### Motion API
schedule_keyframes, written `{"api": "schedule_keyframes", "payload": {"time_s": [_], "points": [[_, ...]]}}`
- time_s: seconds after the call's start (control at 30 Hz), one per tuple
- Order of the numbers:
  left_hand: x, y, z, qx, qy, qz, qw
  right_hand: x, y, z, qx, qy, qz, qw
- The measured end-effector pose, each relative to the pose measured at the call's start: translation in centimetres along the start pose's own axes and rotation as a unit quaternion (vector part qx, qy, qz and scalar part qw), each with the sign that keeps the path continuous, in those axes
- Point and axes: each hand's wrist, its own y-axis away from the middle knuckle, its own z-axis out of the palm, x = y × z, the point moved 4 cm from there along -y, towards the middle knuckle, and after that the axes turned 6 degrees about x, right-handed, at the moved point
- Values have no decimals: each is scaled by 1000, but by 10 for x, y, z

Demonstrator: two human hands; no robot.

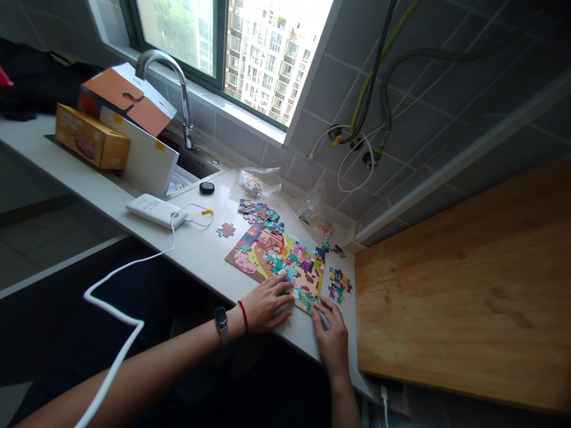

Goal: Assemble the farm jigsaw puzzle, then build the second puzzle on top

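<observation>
A colourful jigsaw puzzle with farm pictures (243,261) lies partly assembled on its board near the counter's front edge. My left hand (267,303) rests palm down on the near side of the puzzle, its fingers stretched out and apart. At the board's near right corner is my right hand (331,333), fingers loosely bent and thumb apart, the tips touching the edge. No piece can be seen in either hand. Loose puzzle pieces (259,211) are heaped beyond the board, and more pieces (339,285) lie to its right. One brownish piece (226,230) sits apart on the left.
Two clear plastic bags (259,181) (314,217) lie behind the puzzle. A white power bank (156,211) with a cable and a small black case (207,188) are to the left. Boxes (91,137) stand by the sink tap (185,101). A wooden board (464,285) borders the right.
</observation>
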Motion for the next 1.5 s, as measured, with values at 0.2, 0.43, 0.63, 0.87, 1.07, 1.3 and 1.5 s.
{"api": "schedule_keyframes", "payload": {"time_s": [0.2,0.43,0.63,0.87,1.07,1.3,1.5], "points": [[-1,1,2,30,10,4,1000,-1,0,3,0,22,-25,999],[-5,0,5,52,31,24,998,1,0,5,-2,-3,7,1000],[-4,-1,2,53,30,24,998,8,-2,5,38,-12,46,998],[-2,-5,0,32,16,10,999,13,-4,5,52,-12,48,997],[-1,-6,-2,17,-9,-7,1000,10,-6,6,55,0,34,998],[-1,-7,7,-57,-44,10,997,11,-6,5,74,-19,55,996],[0,-10,12,-96,-81,26,992,10,-4,5,91,-19,65,994]]}}
